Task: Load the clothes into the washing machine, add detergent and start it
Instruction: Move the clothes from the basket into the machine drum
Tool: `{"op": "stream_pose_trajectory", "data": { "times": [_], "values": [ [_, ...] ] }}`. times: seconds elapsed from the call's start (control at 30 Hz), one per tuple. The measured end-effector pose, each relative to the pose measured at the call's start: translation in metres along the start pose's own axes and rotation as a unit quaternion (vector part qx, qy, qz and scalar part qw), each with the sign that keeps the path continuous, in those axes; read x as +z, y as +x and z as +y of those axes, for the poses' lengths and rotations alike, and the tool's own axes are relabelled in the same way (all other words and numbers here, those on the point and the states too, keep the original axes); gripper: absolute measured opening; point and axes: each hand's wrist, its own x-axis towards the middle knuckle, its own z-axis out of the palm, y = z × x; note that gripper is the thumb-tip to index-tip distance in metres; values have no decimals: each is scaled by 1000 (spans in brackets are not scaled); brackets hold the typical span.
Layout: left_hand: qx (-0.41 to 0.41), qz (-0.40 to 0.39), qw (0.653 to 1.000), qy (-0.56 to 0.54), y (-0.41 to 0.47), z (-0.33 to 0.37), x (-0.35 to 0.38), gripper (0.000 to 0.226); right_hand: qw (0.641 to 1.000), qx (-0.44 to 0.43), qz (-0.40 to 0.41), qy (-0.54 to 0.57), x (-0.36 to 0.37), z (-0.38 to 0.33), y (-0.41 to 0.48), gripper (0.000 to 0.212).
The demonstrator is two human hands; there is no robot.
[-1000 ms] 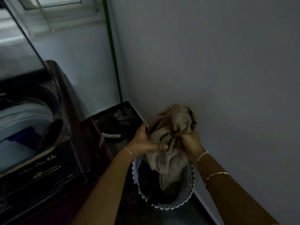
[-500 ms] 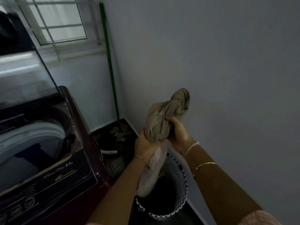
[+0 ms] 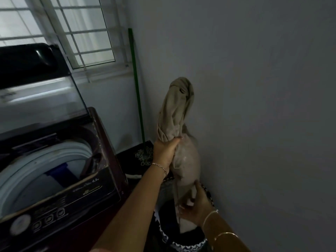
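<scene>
Far left of the fingers, the washer point(image 3: 60, 179) stands with its lid point(image 3: 36, 91) raised upright at the back edge. The tub mouth point(image 3: 45, 160) is open and unobstructed from above; its white rim curves round to the front panel point(image 3: 60, 202), whose near edge carries round buttons. Something blue point(image 3: 58, 171) lies inside the tub. The washer's right edge runs just beside the left forearm, with a narrow strip of dark floor point(image 3: 131, 153) between machine and wall corner.

Behind the left hand, a green pole point(image 3: 138, 97) leans in the corner below the barred window point(image 3: 60, 31), its mop head point(image 3: 145, 157) on the floor.

The left hand point(image 3: 165, 150) is raised, fingers closed tight around the middle of the beige garment point(image 3: 176, 110). Above the fist the cloth stands up in a bunch close to the right wall point(image 3: 254, 106); whether it touches the wall cannot be told. Below the fist it hangs down towards the basket point(image 3: 187, 240).

The right hand point(image 3: 196, 206) is lower, just above the basket rim, fingers curled on the garment's hanging lower part, the forefinger extended up against the cloth. The basket sits hard in the corner, beside the wall, dark contents inside. Open air lies between the left fist and the tub mouth.
</scene>
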Motion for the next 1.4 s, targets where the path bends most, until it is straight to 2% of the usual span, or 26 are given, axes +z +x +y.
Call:
{"op": "stream_pose_trajectory", "data": {
  "times": [0.1,0.23,0.37,0.43,0.53,0.57,0.67,0.7,0.8,0.9,0.97,1.1,1.17,1.3,1.4],
  "values": [
    [-54,-54,995,-71,-7,15,-6,46,998,-33,-43,39,9,-6,-8,87],
    [-149,-83,980,-100,-13,32,-25,42,983,-87,-121,111,24,-26,-20,72],
    [-182,-97,974,-93,-24,37,-50,38,978,-137,-152,37,43,-40,-28,47],
    [-189,-100,971,-103,-27,36,-58,40,980,-135,-147,-16,55,-44,-33,45],
    [-173,-64,971,-149,-23,37,-61,58,974,-158,-141,-83,66,-48,-39,51],
    [-174,-40,971,-156,-20,38,-61,63,970,-160,-146,-108,69,-48,-41,46],
    [-181,-35,970,-158,-16,36,-65,66,959,-194,-119,-171,78,-53,-53,36],
    [-185,-50,969,-158,-12,33,-69,67,954,-198,-120,-190,82,-56,-55,37],
    [-183,-104,975,-70,-15,32,-78,51,934,-216,-120,-258,92,-66,-67,35],
    [-188,-143,972,3,-17,39,-80,67,890,-274,-153,-332,98,-78,-74,23],
    [-166,-174,970,27,-16,42,-81,77,860,-299,-162,-381,104,-84,-84,29],
    [-131,-220,966,-20,-14,46,-79,86,819,-333,-160,-439,115,-95,-105,17],
    [-109,-235,966,-1,-15,51,-74,86,804,-338,-161,-462,122,-101,-113,18],
    [-69,-224,972,-2,-16,63,-66,79,812,-328,-186,-446,139,-112,-128,22],
    [-38,-168,984,-34,-13,71,-63,42,847,-302,-235,-369,152,-118,-134,28]
  ]
}}
